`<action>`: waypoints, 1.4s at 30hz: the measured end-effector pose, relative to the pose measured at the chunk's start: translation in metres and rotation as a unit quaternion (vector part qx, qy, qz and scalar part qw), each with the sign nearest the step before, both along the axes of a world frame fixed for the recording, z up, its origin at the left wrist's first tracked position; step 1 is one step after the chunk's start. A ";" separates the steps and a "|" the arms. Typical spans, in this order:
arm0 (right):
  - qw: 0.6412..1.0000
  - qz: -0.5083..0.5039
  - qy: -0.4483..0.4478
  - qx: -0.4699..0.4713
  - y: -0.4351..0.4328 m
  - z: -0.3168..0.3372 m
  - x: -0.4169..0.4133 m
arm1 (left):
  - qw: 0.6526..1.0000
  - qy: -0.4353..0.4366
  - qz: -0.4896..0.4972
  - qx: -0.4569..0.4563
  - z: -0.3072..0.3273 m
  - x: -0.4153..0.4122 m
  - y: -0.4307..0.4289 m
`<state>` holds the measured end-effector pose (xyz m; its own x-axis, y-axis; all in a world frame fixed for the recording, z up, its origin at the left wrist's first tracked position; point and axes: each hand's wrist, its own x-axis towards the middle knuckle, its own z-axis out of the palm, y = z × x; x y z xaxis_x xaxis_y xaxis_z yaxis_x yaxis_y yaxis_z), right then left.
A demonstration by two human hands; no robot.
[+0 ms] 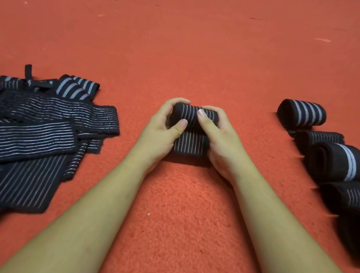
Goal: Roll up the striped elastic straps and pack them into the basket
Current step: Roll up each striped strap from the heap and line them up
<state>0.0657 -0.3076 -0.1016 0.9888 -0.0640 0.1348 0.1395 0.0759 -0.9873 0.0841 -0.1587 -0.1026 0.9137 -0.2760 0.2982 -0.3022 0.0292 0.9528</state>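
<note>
On the carpet (188,44), dead centre: one strap, part-rolled, held between both hands. The roll (191,114) is at the far end and the tail (190,147) lies flat, running back toward the person.
Left hand (163,129): closed round the roll's left end, with fingers curled over the top and the thumb pressed on the near face.
Right hand (218,139): gripping the right end, thumb laid on the roll. Its other fingers are mostly hidden behind the roll.
Why held so: probably both ends are pinned so the elastic cannot spring open or slide out sideways. The tail flat on the carpet should feed in straight.
Strap's look: black with thin pale stripes running lengthwise. The roll is tight and its edges look even. Only a short tail is left to take up.
Loose straps (35,128): a heap at left, flat and overlapping, some with broader stripes. Likely the supply, kept on the left hand's side.
Finished rolls (339,160): five in a row at right, lying on their sides, close together or touching. Seemingly staged for packing in one go.
Basket: not in view.
Stage, as judged: this strap is nearly rolled, many remain, and packing has not begun.
</note>
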 end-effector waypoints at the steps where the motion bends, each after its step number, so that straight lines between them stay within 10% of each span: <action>1: 1.000 0.007 0.005 0.005 0.000 -0.002 0.000 | 1.000 -0.008 0.005 0.018 -0.002 0.001 0.000; 6: 0.998 0.020 0.011 0.059 -0.004 -0.003 0.000 | 0.996 0.013 0.033 0.083 -0.006 0.003 -0.001; 12: 0.996 0.062 -0.005 0.062 -0.007 0.000 -0.003 | 0.981 0.180 -0.003 -0.071 0.008 -0.005 -0.010; 33: 0.999 -0.033 0.004 0.008 -0.015 -0.002 -0.001 | 0.997 0.049 0.041 -0.039 -0.008 0.003 -0.010; 42: 0.978 -0.205 0.031 0.002 -0.080 0.018 0.018 | 0.989 0.145 -0.011 -0.032 0.023 0.039 -0.097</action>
